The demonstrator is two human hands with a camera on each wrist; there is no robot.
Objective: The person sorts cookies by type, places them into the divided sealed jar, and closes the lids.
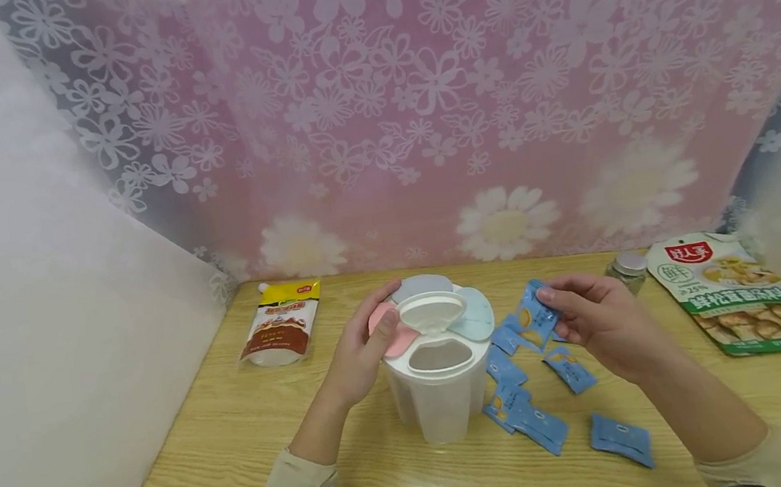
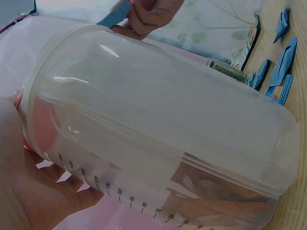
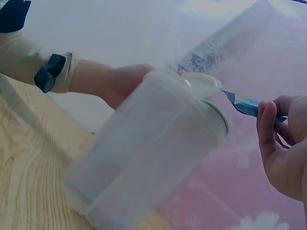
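Note:
A clear plastic storage canister (image 1: pixel 445 406) stands on the table, its lid split into pink, grey, pale blue and white flaps. The white flap (image 1: pixel 431 313) is raised, leaving an opening below it. My left hand (image 1: pixel 363 351) grips the canister's left side near the top, thumb over the pink flap (image 1: pixel 393 330). Just right of the lid, my right hand (image 1: pixel 598 320) pinches a small blue packet (image 1: pixel 536 314) between thumb and fingers. Brownish packets (image 2: pixel 216 191) lie inside one compartment at the canister's bottom in the left wrist view.
Several blue packets (image 1: pixel 540 424) are scattered right of the canister, one (image 1: pixel 621 439) nearer the front. A yellow, white and brown pouch (image 1: pixel 284 324) sits at the back left. A small glass jar (image 1: pixel 627 271) and a large green-white bag (image 1: pixel 743 292) are at the back right.

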